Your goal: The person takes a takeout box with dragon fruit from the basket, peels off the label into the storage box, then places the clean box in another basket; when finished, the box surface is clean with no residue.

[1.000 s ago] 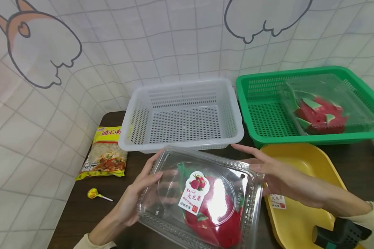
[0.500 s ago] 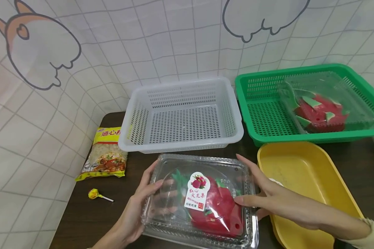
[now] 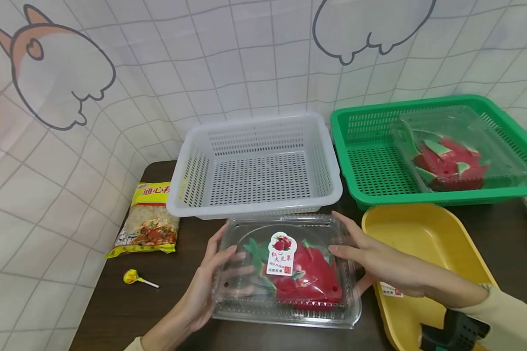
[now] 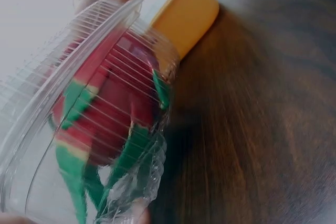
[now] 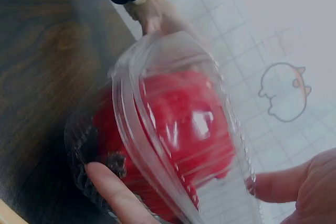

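Note:
A clear plastic clamshell box (image 3: 285,319) is held between both hands in front of the white basket. Inside lies a red dragon fruit (image 3: 309,282) with green scales, and a white label (image 3: 282,256) sits on the lid. My left hand (image 3: 204,285) grips the left side, thumb on the lid, fingers showing through the plastic. The right hand (image 3: 377,265) grips the opposite side, its thumb over the lid edge. From the right wrist, the box (image 5: 157,145) appears pinched between thumb and a finger. The left wrist view has it close over the dark table (image 4: 252,145).
Behind stands a white basket (image 3: 254,210); beside it, a green basket (image 3: 373,158) holds another boxed dragon fruit (image 3: 452,168). A yellow basin (image 3: 421,231) with a label (image 3: 391,290) lies under the right forearm. At left are a pasta bag (image 3: 151,222) and a lollipop (image 3: 131,277).
Both hands have levelled the boxed dragon fruit from a tilt and shifted it away from me, up against the white basket's front edge in view. The right thumb has moved onto the lid's side.

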The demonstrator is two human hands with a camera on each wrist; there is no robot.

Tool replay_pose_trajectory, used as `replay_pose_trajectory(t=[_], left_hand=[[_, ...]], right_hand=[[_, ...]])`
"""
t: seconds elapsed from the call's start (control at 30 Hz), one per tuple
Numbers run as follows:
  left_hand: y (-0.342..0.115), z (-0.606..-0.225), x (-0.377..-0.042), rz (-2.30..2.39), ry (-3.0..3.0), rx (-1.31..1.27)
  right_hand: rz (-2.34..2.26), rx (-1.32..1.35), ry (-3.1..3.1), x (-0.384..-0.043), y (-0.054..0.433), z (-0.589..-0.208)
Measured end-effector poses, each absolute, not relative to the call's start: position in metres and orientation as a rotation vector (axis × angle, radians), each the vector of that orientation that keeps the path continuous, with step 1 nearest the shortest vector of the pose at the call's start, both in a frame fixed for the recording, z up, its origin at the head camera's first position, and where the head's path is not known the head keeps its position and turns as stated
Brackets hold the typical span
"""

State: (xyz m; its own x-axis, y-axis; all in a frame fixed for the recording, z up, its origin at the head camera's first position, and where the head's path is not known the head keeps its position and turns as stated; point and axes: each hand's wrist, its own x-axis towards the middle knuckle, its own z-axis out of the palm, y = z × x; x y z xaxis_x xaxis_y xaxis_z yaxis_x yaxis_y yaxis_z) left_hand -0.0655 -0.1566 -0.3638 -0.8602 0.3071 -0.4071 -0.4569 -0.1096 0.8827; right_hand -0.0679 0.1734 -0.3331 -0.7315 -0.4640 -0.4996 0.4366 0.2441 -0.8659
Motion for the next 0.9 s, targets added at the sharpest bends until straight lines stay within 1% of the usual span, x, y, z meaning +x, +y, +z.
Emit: replay_pose_trajectory(t=[0.4, 0.57, 0.9], left_hand=[[-0.160, -0.366, -0.070, 1.817, 1.906, -0.187], [-0.159, -0.365, -0.073, 1.766, 1.943, -0.142], [-0.157, -0.367, -0.076, 1.779, 1.928, -0.156]], right_hand=[[-1.582, 0.038, 1.900, -0.076, 0.174, -0.337], [-1.566, 0.055, 1.907, -0.077, 0.174, -0.337], [-1.518, -0.005, 1.984, -0.080, 0.176, -0.333]])
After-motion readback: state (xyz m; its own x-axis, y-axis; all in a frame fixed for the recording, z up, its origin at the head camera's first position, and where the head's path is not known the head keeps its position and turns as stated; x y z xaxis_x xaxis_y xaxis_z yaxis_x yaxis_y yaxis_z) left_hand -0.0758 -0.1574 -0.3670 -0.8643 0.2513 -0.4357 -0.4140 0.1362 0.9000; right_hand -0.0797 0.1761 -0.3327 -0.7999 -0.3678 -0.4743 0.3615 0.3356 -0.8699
